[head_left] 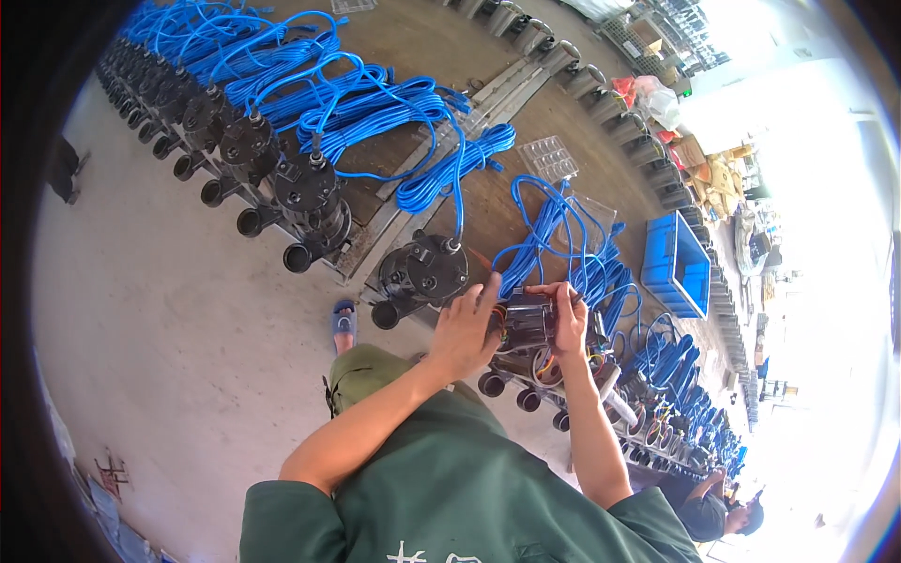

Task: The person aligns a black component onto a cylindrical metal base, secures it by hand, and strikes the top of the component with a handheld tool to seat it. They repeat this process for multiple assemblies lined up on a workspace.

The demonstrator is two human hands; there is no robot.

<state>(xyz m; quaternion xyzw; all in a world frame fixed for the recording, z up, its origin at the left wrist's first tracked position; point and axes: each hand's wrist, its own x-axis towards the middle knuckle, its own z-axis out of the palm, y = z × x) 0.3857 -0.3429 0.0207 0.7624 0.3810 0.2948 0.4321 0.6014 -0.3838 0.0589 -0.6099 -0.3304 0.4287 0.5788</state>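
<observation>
Concrete floor lies below; your left hand and right hand clamp the pump top. Keep it level, mind the blue cable.

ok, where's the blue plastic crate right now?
Head view, right of centre: the blue crate sits on the floor beyond the right hand, just right of the blue cable bundle.

Pump housing sits between both hands, crate to its right.
</observation>
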